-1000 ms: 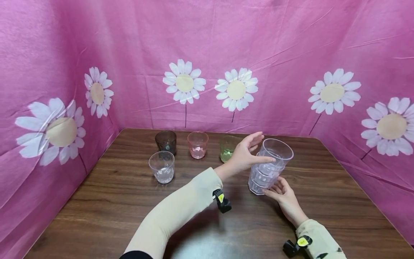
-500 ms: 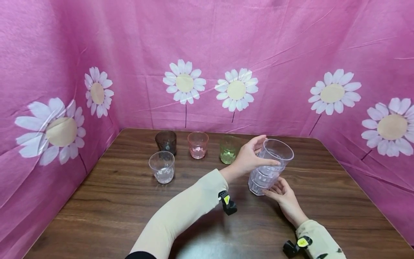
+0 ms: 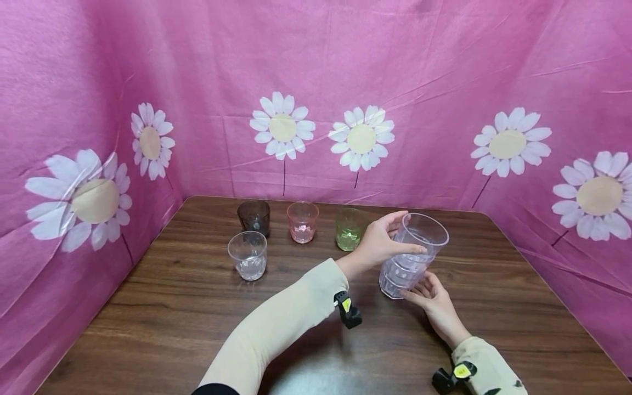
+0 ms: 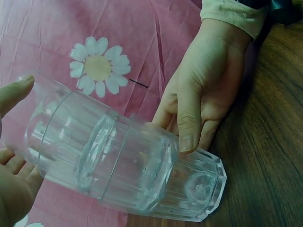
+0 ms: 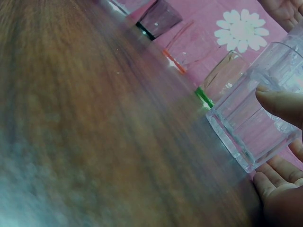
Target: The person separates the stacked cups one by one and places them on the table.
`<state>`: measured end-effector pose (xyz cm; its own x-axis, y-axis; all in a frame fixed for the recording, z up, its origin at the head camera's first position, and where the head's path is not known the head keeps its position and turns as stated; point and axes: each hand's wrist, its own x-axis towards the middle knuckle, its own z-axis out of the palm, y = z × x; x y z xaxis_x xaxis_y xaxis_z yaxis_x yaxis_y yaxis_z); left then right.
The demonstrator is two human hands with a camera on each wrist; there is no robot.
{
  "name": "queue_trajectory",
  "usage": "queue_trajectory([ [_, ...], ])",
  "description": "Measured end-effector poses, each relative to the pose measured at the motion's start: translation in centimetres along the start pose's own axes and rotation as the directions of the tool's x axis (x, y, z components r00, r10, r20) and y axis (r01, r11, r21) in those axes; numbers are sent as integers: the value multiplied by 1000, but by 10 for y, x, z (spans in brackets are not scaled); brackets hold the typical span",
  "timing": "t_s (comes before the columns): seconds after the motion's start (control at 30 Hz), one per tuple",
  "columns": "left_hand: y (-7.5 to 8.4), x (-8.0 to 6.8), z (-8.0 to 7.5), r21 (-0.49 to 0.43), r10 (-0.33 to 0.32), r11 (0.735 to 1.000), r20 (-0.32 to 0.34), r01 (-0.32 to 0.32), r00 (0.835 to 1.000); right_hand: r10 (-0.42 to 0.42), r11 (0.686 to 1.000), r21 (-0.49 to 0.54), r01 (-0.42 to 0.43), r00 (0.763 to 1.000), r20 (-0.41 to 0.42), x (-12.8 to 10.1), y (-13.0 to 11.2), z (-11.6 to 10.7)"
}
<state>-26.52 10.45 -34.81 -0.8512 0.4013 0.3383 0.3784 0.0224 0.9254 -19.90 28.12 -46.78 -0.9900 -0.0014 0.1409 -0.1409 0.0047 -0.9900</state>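
A stack of clear tumblers (image 3: 401, 270), nested one in another, stands upright on the wooden table with its wide rim on top. Around the top tumbler curls my left hand (image 3: 379, 241), thumb across the near side and fingers behind. My right hand (image 3: 438, 307) holds the bottom tumbler low down, near its faceted base. Three nested tumblers (image 4: 109, 156) show through each other in the left wrist view, with the right thumb (image 4: 188, 127) against the lowest one. The right wrist view has the bottom tumbler's thick base (image 5: 232, 142) close over the table.
Behind my left wrist stands a green tumbler (image 3: 348, 237). Further left are a pink one (image 3: 302, 229), a dark grey one (image 3: 253, 213) and, nearer me, a clear one (image 3: 250, 266). A pink curtain (image 3: 316, 60) with daisies surrounds the table (image 3: 163, 329).
My left hand has moved a little to the right, and its thumb has slid further across the top tumbler. The right hand and the stack have stayed in place.
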Motion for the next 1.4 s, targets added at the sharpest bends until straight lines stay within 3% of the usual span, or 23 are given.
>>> queue_trajectory([
  [0.43, -3, -1, 1, 65, 85, 994, -42, -83, 995, 0, 1000, -1, 0, 1000, -1, -2, 1, 0],
  [0.77, 0, 1, 1, -25, 109, 993, -89, -112, 990, 0, 1000, 0, 0, 1000, -3, -3, 0, 1],
  [1.1, 19, 5, -9, -178, 121, 973, -154, -148, 981, -26, 1000, 15, 26, 1000, 5, -3, 3, 0],
  [1.4, 30, 8, -28, -152, 154, 971, -188, -184, 970, -28, 1000, 13, 28, 1000, 9, 0, 1, 0],
])
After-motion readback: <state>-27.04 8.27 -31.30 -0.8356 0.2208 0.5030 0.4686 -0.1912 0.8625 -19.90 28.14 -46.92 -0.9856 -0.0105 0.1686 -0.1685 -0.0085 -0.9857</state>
